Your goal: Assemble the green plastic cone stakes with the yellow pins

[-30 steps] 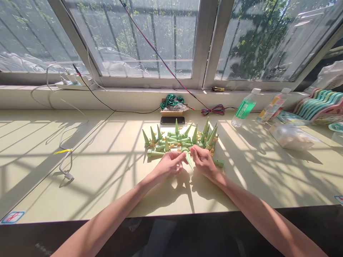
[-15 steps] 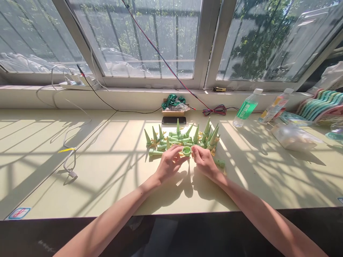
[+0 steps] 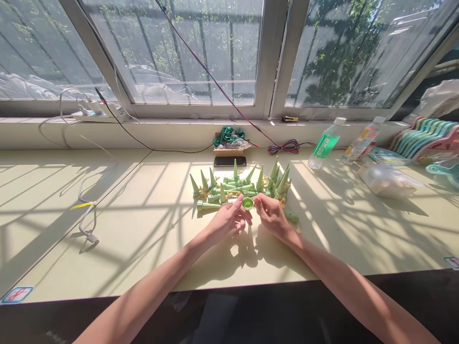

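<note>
A green plastic watering spike [image 3: 247, 203] is seen end-on, its round, open socket facing me. The thumb and forefinger of my left hand [image 3: 231, 219] grip its left side, while the other fingers hang loosely curled below. At the right edge of the socket, my right hand [image 3: 270, 215] is closed in a pinch; whatever lies between those fingertips is hidden. Just beyond both hands sits a cluster of similar green spikes [image 3: 234, 186] with small yellow parts, some upright and others on their sides. One green piece [image 3: 292, 217] lies beside my right wrist.
Behind the cluster are a black phone [image 3: 230, 161] and a small cardboard box [image 3: 229, 152] with green material in it. Coiled red-black wire [image 3: 285, 146] lies to its right, then two bottles [image 3: 326, 143] and a clear-wrapped box [image 3: 387, 181]. A white cable [image 3: 86, 222] lies left.
The socket end has tipped slightly, and my left hand's lower fingers have loosened and dropped away from it. My right hand stays pinched beside it. The view has shifted slightly.
</note>
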Available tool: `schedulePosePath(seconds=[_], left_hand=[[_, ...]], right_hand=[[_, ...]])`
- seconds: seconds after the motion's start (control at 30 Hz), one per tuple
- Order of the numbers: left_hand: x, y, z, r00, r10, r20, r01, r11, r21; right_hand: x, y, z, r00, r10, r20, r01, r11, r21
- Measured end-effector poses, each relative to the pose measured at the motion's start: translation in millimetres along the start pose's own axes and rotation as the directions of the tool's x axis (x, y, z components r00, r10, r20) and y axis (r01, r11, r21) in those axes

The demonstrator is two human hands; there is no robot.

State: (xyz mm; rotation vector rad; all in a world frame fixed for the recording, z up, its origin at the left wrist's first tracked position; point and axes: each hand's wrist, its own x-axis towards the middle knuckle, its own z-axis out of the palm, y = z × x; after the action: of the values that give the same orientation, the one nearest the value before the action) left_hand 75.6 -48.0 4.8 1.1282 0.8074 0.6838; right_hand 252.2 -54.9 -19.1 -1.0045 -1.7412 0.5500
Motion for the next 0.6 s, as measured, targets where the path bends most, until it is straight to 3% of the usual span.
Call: schedulePosePath(seconds=[0.27,0.5,0.6], left_hand=[[0.2,-6.4,-5.1,0.998,0.043,0.048,-0.043,0.999,0.004],[-6.3,-2.8,-3.6,0.976,0.214,0.038,-0.213,0.914,0.345],[-6.7,-3.8,-2.3,0.930,0.366,0.014,-0.326,0.810,0.487]], right_hand=[[-1.0,1.2,0.7,0.999,0.033,0.019,-0.033,0.999,-0.008],[0.4,-1.1,-0.5,0.999,0.043,0.016,-0.043,0.999,-0.025],[1.0,-0.5,-0.7,0.999,0.037,0.019,-0.036,0.999,-0.036]])
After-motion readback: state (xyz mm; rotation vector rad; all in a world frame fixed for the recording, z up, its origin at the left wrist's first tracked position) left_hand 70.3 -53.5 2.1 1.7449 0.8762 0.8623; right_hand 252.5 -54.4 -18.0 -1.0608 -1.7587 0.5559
